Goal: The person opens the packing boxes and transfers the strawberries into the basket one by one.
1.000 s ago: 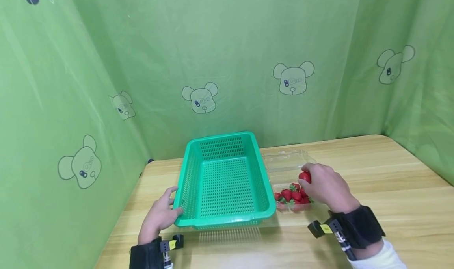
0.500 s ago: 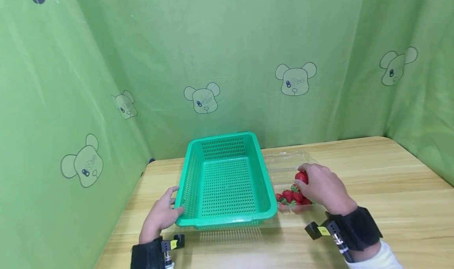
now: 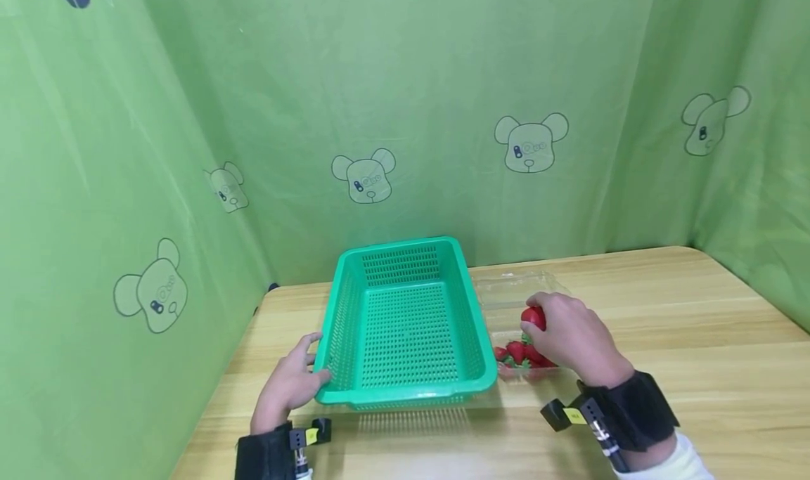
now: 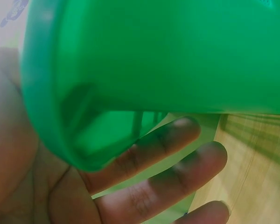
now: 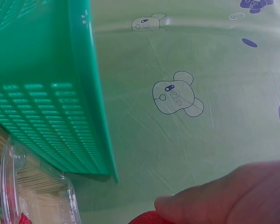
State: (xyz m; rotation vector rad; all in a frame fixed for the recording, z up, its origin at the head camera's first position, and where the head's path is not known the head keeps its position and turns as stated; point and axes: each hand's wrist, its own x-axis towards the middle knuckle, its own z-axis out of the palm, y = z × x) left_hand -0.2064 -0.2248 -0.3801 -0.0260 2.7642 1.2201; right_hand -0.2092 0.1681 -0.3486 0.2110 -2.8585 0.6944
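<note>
A green plastic basket [image 3: 411, 396] with slotted sides stands in the middle of the table. My left hand [image 3: 287, 381] holds its near left corner, thumb over the rim and fingers outside, as the left wrist view shows along the basket wall [image 4: 154, 60]. To the basket's right lies a clear plastic clamshell box [image 3: 509, 290], lid folded back, with several strawberries [image 3: 517, 352] in its near half. Above these, my right hand [image 3: 577, 338] pinches a red strawberry [image 3: 533, 317] between thumb and fingers. Only a sliver of that strawberry [image 5: 149, 218] appears in the right wrist view.
A wooden table [image 3: 683, 339] carries everything and extends well to the right. Green curtains [image 3: 436, 65] printed with bear heads hang behind it and at both sides. The basket's right wall rises between the clamshell box and the basket's inside.
My right hand has moved left a little with the strawberry, across the clamshell box toward the basket. My left hand keeps its hold on the corner. The whole view has shifted slightly.
</note>
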